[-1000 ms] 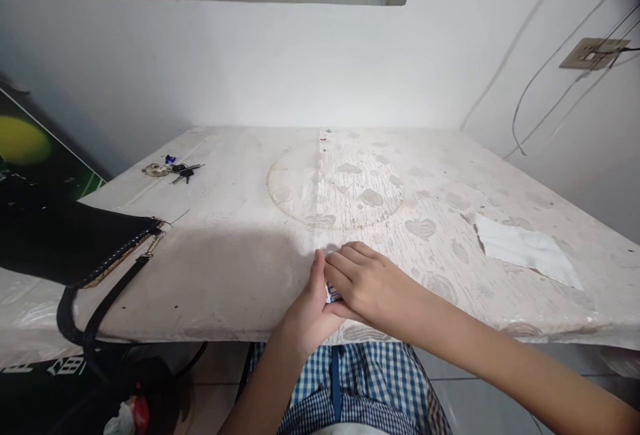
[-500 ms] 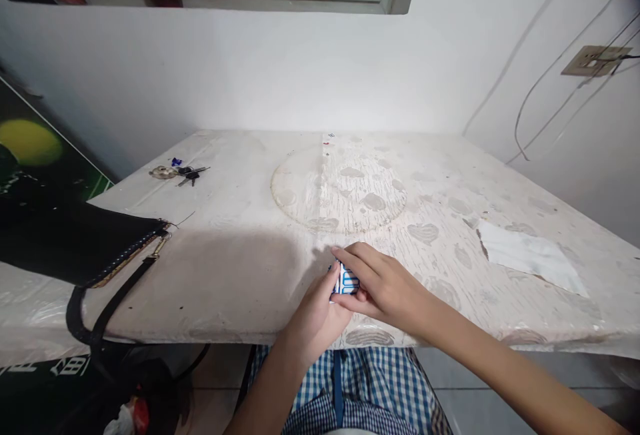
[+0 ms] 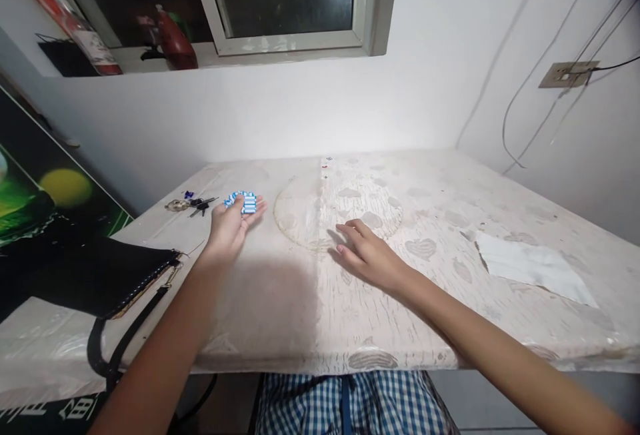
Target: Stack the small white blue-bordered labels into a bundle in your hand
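My left hand [image 3: 231, 225] is over the left part of the table, palm turned up. Its thumb presses on a small bundle of blue-and-white striped pieces [image 3: 249, 203], which rests on the fingers; their exact kind is too small to make out. My right hand [image 3: 367, 251] holds nothing, its fingers apart and slightly bent above the table near a faint ring mark [image 3: 300, 243]. Left of the bundle lie several keys [image 3: 200, 205] with a metallic keyring piece [image 3: 177, 205] and a small dark-blue item [image 3: 189, 194].
A plastic-covered table [image 3: 280, 315] stands against the white wall. A black bag [image 3: 135, 268] with a strap lies at the left edge. A white cloth or paper piece [image 3: 535, 265] is on the right. Bottles [image 3: 175, 41] stand on the window sill, and a wall socket [image 3: 567, 75] has cables.
My hands have parted. The left has carried the blue-and-white bundle forward and left, where it looks more spread out. My right hand has let go and moved slightly forward. The view has tilted up.
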The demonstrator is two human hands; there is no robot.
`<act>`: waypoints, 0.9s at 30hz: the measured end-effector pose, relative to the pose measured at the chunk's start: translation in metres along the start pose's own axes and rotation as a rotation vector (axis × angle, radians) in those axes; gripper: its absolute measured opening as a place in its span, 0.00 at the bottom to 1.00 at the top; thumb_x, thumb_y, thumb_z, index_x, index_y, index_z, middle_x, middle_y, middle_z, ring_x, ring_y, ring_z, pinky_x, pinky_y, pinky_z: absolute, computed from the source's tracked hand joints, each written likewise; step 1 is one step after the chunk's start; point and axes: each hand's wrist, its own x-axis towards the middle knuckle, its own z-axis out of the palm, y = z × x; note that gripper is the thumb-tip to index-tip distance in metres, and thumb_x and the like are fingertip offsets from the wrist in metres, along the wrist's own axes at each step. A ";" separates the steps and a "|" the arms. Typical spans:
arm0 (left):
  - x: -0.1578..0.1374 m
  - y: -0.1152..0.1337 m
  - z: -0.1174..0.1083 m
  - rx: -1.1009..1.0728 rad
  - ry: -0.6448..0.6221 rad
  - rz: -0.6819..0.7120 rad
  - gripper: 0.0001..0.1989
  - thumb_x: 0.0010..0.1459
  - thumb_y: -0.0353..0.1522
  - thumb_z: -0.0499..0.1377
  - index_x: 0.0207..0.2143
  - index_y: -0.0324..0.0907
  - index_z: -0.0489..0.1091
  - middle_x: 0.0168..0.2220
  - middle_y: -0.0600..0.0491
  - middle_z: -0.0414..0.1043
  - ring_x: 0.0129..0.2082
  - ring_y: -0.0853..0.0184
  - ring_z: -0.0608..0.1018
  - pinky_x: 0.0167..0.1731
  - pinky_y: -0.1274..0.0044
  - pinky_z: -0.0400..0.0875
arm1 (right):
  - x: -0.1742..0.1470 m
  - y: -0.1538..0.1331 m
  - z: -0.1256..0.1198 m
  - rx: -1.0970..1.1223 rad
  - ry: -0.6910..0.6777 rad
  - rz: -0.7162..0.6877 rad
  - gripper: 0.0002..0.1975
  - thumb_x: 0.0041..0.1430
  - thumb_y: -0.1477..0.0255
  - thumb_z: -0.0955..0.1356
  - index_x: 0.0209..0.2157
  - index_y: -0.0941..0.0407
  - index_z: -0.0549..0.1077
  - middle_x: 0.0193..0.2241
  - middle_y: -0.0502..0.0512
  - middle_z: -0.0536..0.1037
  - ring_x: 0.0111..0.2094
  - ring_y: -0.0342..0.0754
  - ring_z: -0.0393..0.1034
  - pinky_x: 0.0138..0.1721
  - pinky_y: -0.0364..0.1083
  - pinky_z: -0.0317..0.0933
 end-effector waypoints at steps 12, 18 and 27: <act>0.068 -0.032 0.038 0.333 -0.188 0.487 0.11 0.53 0.25 0.55 0.39 0.38 0.72 0.53 0.48 0.66 0.56 0.63 0.64 0.56 0.65 0.56 | -0.001 0.003 0.021 -0.108 0.046 -0.065 0.09 0.62 0.73 0.59 0.42 0.58 0.67 0.39 0.58 0.66 0.39 0.50 0.61 0.41 0.50 0.56; 0.052 -0.043 0.069 0.304 -0.355 0.375 0.20 0.57 0.32 0.49 0.53 0.47 0.62 0.54 0.47 0.64 0.39 0.65 0.77 0.41 0.71 0.71 | -0.001 0.007 0.023 -0.120 0.043 -0.058 0.11 0.62 0.73 0.59 0.44 0.58 0.66 0.40 0.58 0.65 0.40 0.50 0.61 0.42 0.50 0.56; 0.048 -0.041 0.058 0.296 -0.301 0.315 0.21 0.61 0.43 0.46 0.48 0.37 0.63 0.32 0.47 0.73 0.20 0.70 0.74 0.22 0.76 0.71 | -0.001 0.005 0.022 -0.135 0.035 -0.060 0.10 0.62 0.73 0.59 0.43 0.58 0.67 0.39 0.58 0.66 0.40 0.50 0.60 0.42 0.50 0.55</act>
